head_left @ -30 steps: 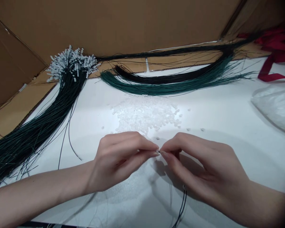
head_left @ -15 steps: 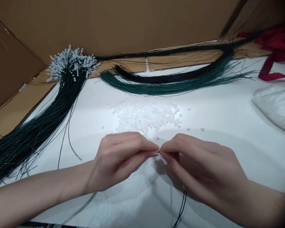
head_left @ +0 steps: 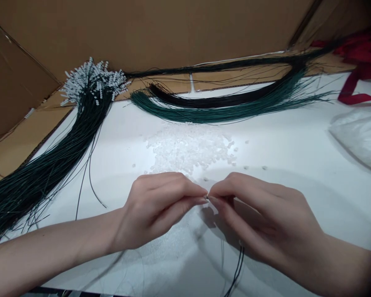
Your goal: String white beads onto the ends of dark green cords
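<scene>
My left hand (head_left: 160,206) is closed in a pinch, thumb against forefinger. Its fingertips meet those of my right hand (head_left: 262,222), which pinches too. A tiny dark bit shows between the two pinches; most of it is covered by the fingertips. From under my right hand a doubled dark cord (head_left: 237,270) hangs toward the front edge, with a small pale spot at its top. Just beyond my fingers lies a spread of small clear-white beads (head_left: 188,148), with a few loose ones to the right.
On the left lies a thick bundle of dark green cords (head_left: 71,140) with white beaded ends (head_left: 94,84). Black and green strands (head_left: 222,111) curve along the back of the white board (head_left: 297,152). Red ribbon (head_left: 358,78) and a clear plastic bag (head_left: 361,136) are right. Cardboard (head_left: 160,33) walls the back.
Both hands keep their pinch and have hardly moved. The dark bit between the fingertips shows slightly more clearly, and the hanging cord has shifted a touch to the right.
</scene>
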Action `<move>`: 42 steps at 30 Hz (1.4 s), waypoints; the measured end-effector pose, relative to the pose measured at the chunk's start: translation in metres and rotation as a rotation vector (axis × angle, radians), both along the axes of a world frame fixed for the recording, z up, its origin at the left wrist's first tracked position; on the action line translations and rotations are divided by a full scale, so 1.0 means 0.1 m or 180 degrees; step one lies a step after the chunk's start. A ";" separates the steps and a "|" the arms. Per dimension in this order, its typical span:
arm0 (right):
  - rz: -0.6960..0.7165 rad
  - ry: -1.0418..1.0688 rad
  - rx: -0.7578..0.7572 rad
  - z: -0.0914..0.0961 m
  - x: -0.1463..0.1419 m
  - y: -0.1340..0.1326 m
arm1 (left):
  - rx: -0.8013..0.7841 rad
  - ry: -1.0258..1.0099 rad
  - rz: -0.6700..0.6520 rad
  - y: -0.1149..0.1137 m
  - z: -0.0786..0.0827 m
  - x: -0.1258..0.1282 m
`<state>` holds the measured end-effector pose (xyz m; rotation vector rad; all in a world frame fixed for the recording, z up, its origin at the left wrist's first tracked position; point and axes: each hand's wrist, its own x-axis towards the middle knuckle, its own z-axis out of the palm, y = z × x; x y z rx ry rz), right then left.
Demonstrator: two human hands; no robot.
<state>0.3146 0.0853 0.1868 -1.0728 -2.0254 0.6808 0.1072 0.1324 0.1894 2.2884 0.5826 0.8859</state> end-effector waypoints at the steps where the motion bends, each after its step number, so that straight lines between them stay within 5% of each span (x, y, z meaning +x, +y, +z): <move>1: -0.0008 0.0004 -0.0014 0.00 0.00 0.00 | 0.0008 0.0006 0.0005 0.00 0.00 0.00; 20: 0.0009 0.0150 -0.0308 0.02 -0.02 0.02 | 0.0048 -0.0081 0.0042 -0.01 -0.01 -0.01; 35: 0.0240 0.1563 -0.2765 0.09 -0.02 0.15 | -0.0005 -0.0260 0.0087 0.03 0.01 -0.02; 42: 0.0749 0.1848 -0.3070 0.06 0.03 0.19 | -0.0058 -0.0258 0.0077 0.03 -0.02 -0.04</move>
